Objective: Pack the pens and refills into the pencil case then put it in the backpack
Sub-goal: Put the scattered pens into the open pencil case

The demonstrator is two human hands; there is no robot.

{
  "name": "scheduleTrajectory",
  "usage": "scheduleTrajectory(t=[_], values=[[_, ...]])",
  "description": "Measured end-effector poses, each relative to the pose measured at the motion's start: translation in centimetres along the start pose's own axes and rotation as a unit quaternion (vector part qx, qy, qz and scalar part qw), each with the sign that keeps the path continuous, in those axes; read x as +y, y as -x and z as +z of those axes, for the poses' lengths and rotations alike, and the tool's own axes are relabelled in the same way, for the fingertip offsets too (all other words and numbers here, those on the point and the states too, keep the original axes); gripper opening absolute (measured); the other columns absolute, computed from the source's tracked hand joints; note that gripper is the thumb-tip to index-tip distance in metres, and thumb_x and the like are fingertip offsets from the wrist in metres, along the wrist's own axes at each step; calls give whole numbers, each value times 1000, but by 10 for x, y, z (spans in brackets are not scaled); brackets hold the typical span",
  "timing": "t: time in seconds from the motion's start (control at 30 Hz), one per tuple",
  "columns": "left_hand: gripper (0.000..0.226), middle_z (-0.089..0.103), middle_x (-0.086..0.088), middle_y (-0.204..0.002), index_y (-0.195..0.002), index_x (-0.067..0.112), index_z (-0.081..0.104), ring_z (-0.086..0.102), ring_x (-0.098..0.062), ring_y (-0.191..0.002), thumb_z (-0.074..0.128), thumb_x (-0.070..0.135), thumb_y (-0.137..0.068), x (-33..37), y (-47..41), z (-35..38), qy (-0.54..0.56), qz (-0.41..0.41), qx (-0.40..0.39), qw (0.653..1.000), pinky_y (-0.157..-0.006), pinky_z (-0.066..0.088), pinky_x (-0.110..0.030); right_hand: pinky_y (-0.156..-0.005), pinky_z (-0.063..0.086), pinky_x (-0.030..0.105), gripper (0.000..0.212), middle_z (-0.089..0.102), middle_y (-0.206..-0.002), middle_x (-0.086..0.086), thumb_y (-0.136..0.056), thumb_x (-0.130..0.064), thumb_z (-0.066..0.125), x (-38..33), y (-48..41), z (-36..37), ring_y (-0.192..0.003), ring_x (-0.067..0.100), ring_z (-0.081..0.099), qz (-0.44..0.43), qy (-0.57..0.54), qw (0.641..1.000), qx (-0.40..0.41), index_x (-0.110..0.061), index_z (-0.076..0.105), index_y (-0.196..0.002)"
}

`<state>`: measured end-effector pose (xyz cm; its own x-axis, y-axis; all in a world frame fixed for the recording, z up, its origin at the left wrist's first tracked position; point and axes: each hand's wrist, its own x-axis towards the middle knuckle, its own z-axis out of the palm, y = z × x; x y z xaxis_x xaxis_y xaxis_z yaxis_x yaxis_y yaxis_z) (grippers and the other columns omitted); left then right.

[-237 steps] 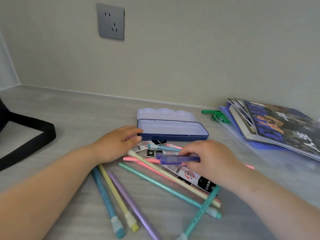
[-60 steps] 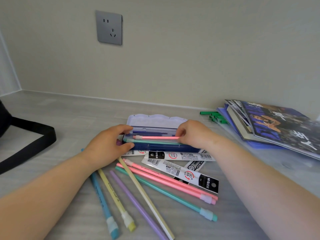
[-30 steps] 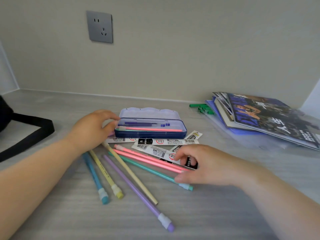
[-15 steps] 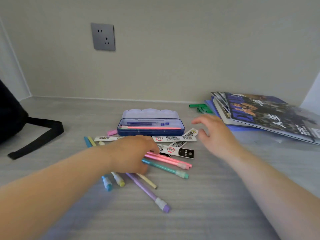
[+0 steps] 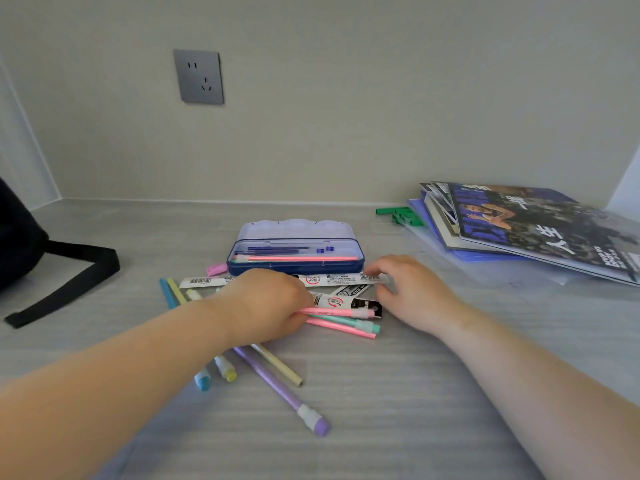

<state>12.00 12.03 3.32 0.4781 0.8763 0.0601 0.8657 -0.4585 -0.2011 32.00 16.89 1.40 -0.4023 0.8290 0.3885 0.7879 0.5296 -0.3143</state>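
The blue pencil case [image 5: 296, 266] lies open at the table's middle, lid folded back, with a pink pen and blue refills inside. My left hand [image 5: 266, 306] is curled over a loose bunch of pens in front of it and grips a pink pen [image 5: 337, 311]; a teal pen [image 5: 346, 322] and another pink one lie just under it. My right hand [image 5: 412, 292] pinches the right end of a long white refill pack [image 5: 341, 279]. A second refill pack [image 5: 346, 301] lies between my hands. A purple pen [image 5: 277, 386], yellow pens and a blue pen fan out near my left wrist.
A black backpack [image 5: 14, 244] with its strap [image 5: 69, 282] sits at the left edge. Magazines [image 5: 536, 230] are stacked at the right, with green clips [image 5: 401, 214] beside them. A small pink cap [image 5: 216, 269] lies left of the case. A wall socket [image 5: 198, 76] is behind.
My right hand came back from above the table to the right end of the long refill pack. My left hand closed on the pink pen and shifted slightly right.
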Motion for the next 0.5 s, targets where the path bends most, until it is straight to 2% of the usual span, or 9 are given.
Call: scheduleTrajectory(t=[0.07,0.17,0.27,0.33,0.37,0.43,0.5], values=[[26,65,-3,-102,-97,14,59,57,-22,-94,38,27,-90,-3,0,1,34,-7,18,999,-81,47,-34,-83,30,23,31,61,-119,8,-81,-8,48,2,-1,1,-112,25,48,-4,-6,1000,5,-11,57,-110],[25,65,-3,-100,-98,15,57,58,-24,-91,37,29,-92,-5,4,-7,76,-40,72,994,-72,42,-30,-78,30,23,30,62,-116,10,-80,-6,50,3,-1,2,-109,27,49,-11,-16,1000,14,-10,58,-109],[20,61,-7,-80,-92,14,53,55,-33,-77,37,27,-92,-14,12,-24,117,-105,157,975,-60,34,-29,-72,30,21,25,65,-106,9,-81,-5,50,0,-1,0,-100,25,52,-20,-34,998,46,-8,60,-104],[16,47,-1,-60,-78,19,46,47,-32,-62,40,24,-92,-25,20,-36,178,-163,200,950,-52,27,-31,-65,31,18,15,65,-84,-3,-82,-8,52,-9,0,-3,-81,11,52,-26,-77,995,58,-13,63,-91],[17,43,1,-57,-76,20,45,43,-28,-56,40,23,-92,-32,24,-40,211,-197,207,935,-49,27,-31,-59,31,15,10,58,-72,-12,-82,-12,54,-17,2,-4,-69,0,49,-36,-94,994,47,-18,61,-83],[15,44,-2,-59,-81,16,50,40,-19,-51,40,21,-92,-47,32,-43,283,-269,215,895,-48,30,-27,-54,34,12,5,49,-63,-17,-79,-25,59,-35,8,-3,-60,-2,47,-58,-90,994,-18,-24,56,-75],[20,44,-3,-57,-77,15,53,36,-17,-45,41,19,-91,-59,40,-39,376,-326,225,838,-43,29,-24,-61,39,23,15,50,-69,-13,-76,-35,60,-53,13,3,-65,6,47,-79,-33,992,-97,-22,56,-80]])
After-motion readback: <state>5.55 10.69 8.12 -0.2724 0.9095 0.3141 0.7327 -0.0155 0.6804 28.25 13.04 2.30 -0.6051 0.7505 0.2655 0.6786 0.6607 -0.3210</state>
